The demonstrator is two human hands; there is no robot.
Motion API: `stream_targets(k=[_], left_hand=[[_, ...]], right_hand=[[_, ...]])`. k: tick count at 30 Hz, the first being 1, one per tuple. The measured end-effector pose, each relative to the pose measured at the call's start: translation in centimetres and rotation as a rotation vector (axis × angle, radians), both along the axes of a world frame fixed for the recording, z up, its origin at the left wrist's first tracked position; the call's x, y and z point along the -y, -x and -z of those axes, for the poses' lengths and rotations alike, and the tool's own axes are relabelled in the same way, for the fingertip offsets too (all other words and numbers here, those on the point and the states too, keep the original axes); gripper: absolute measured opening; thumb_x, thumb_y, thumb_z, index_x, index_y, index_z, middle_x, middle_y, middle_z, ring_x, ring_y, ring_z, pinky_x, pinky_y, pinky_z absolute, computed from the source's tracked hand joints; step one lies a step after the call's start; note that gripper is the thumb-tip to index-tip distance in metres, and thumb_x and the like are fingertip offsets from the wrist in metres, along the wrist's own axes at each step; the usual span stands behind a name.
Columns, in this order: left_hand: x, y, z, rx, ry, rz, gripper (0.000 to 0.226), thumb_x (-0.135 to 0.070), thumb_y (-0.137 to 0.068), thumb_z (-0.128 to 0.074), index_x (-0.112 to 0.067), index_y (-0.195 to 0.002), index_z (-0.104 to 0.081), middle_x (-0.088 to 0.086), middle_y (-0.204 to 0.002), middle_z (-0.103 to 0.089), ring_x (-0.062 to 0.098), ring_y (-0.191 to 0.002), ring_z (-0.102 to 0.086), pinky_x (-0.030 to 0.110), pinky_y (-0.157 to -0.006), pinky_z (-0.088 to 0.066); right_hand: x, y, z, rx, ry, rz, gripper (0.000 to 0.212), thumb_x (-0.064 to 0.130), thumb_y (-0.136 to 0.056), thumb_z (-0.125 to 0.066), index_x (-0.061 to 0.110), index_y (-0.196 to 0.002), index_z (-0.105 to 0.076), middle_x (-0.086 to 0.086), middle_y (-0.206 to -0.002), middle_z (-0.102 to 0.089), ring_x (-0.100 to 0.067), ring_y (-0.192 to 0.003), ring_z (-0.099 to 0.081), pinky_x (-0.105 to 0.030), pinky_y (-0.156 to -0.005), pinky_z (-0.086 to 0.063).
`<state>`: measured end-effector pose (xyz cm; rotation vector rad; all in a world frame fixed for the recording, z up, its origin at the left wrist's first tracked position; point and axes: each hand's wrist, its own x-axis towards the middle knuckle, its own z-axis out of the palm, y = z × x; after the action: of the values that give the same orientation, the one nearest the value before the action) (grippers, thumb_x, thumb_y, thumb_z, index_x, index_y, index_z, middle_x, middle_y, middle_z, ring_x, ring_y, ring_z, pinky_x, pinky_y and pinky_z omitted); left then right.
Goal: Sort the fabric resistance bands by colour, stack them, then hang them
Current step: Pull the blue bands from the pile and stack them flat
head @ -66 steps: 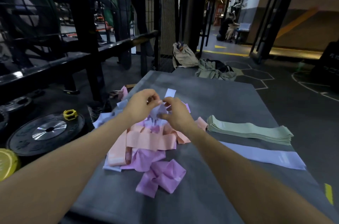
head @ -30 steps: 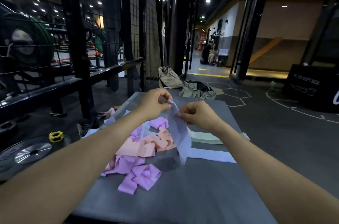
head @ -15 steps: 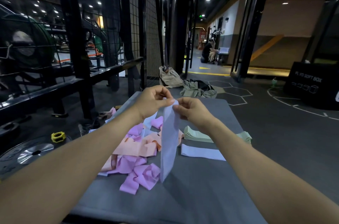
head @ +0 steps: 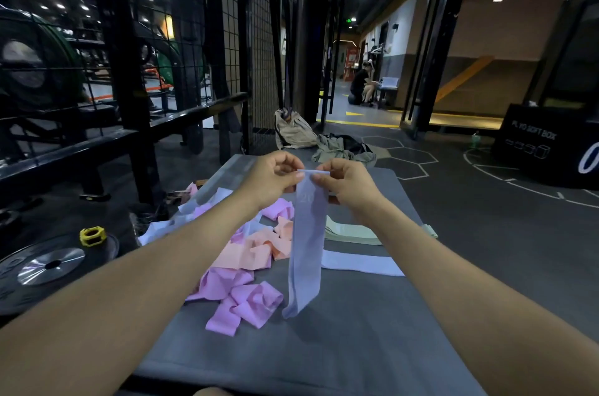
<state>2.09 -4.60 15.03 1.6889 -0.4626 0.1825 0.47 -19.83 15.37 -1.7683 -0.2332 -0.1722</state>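
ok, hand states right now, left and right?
Left hand: pinching the top edge of the hanging pale blue fabric resistance band.
Right hand: pinching the same top edge from the other side.

Held band (head: 306, 243): hangs between left hand (head: 270, 180) and right hand (head: 348, 186), above the mat (head: 356, 347).
Loose pile (head: 246, 253): on the mat, left of the held band.
Flat band (head: 359, 262): on the mat, right.
Folded stack (head: 350, 232): just behind the flat band.
Weight plate (head: 48, 266): floor, left of the mat.
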Motion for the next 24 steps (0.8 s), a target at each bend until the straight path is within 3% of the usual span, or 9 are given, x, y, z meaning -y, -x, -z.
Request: stream_targets(k=[3, 5, 6, 9, 11, 13, 16, 20, 24], left_hand=[[1.1, -0.2, 0.5, -0.04, 0.018, 0.024, 0.015, -0.001, -0.093, -0.051, -0.013, -0.084, -0.054, 0.006, -0.08, -0.057, 0.011, -0.073, -0.054, 0.015, -0.063, -0.052], [1.8, -0.1, 1.4, -0.104, -0.022, 0.074, 0.006, -0.01, -0.093, -0.053, -0.01, -0.1, -0.053, 0.005, -0.091, -0.061, 0.012, -0.082, -0.059, 0.021, -0.071, -0.053], [2.2, -0.2, 2.0, -0.128, -0.079, 0.102, 0.017, -0.014, -0.092, -0.057, -0.009, -0.107, -0.052, 0.003, -0.098, -0.063, 0.013, -0.089, -0.061, 0.025, -0.076, -0.052], [3.6, 0.6, 3.3, -0.147, -0.285, 0.165, 0.02, -0.012, -0.087, -0.064, -0.014, -0.102, -0.052, -0.005, -0.093, -0.063, 0.008, -0.083, -0.059, 0.014, -0.068, -0.048], [4.4, 0.6, 4.1, -0.167, -0.345, 0.131, 0.016, -0.012, -0.088, -0.063, -0.015, -0.099, -0.052, -0.001, -0.093, -0.062, 0.012, -0.082, -0.057, 0.018, -0.068, -0.047], [4.9, 0.4, 4.3, -0.18, -0.343, 0.106, 0.008, -0.011, -0.091, -0.058, -0.015, -0.096, -0.053, 0.006, -0.099, -0.062, 0.016, -0.087, -0.055, 0.026, -0.074, -0.045], [5.6, 0.2, 3.5, -0.153, -0.288, 0.108, 0.009, -0.01, -0.095, -0.051, -0.016, -0.088, -0.05, 0.005, -0.092, -0.058, 0.015, -0.084, -0.05, 0.028, -0.074, -0.042], [6.3, -0.2, 2.2, -0.077, -0.248, 0.083, 0.019, -0.014, -0.095, -0.052, 0.002, -0.104, -0.056, 0.015, -0.094, -0.06, 0.017, -0.085, -0.048, 0.035, -0.076, -0.041], [7.0, -0.3, 1.8, -0.045, -0.158, 0.052, 0.01, -0.009, -0.093, -0.053, -0.005, -0.099, -0.06, 0.009, -0.088, -0.061, 0.017, -0.08, -0.051, 0.033, -0.072, -0.043]], right_hand=[[0.8, 0.1, -0.1, 0.021, 0.034, 0.052, 0.021, 0.004, -0.086, -0.064, 0.012, -0.068, -0.056, -0.01, -0.067, -0.055, -0.013, -0.058, -0.05, -0.024, -0.054, -0.048], [1.3, 0.0, -0.1, 0.049, 0.055, 0.097, 0.019, 0.005, -0.085, -0.066, 0.011, -0.068, -0.058, -0.01, -0.068, -0.055, -0.016, -0.061, -0.05, -0.027, -0.057, -0.047], [1.6, -0.1, -0.1, 0.062, 0.049, 0.124, 0.019, 0.006, -0.084, -0.066, 0.012, -0.068, -0.058, -0.009, -0.066, -0.055, -0.016, -0.06, -0.05, -0.028, -0.058, -0.048], [2.5, -0.4, 0.0, 0.076, -0.022, 0.203, 0.022, 0.005, -0.085, -0.065, 0.013, -0.067, -0.057, -0.006, -0.065, -0.056, -0.018, -0.064, -0.052, -0.035, -0.064, -0.051], [3.3, -0.5, 0.0, 0.064, -0.063, 0.25, 0.021, 0.005, -0.086, -0.064, 0.012, -0.067, -0.057, -0.009, -0.069, -0.056, -0.021, -0.072, -0.052, -0.043, -0.073, -0.053], [4.1, -0.3, 0.2, 0.04, -0.092, 0.278, 0.016, 0.005, -0.086, -0.064, 0.007, -0.072, -0.058, -0.011, -0.074, -0.057, -0.021, -0.076, -0.052, -0.045, -0.076, -0.053], [4.9, -0.1, 0.4, 0.022, -0.114, 0.267, 0.014, 0.005, -0.086, -0.065, 0.006, -0.074, -0.059, -0.01, -0.074, -0.057, -0.022, -0.077, -0.053, -0.038, -0.071, -0.052], [5.2, 0.0, 0.5, 0.042, -0.085, 0.243, 0.018, 0.006, -0.083, -0.068, 0.009, -0.067, -0.059, -0.009, -0.066, -0.057, -0.02, -0.068, -0.051, -0.034, -0.067, -0.049], [5.4, -0.2, 0.5, 0.068, -0.07, 0.235, 0.009, 0.01, -0.085, -0.067, 0.007, -0.077, -0.063, -0.014, -0.076, -0.059, -0.021, -0.071, -0.051, -0.035, -0.069, -0.047]])
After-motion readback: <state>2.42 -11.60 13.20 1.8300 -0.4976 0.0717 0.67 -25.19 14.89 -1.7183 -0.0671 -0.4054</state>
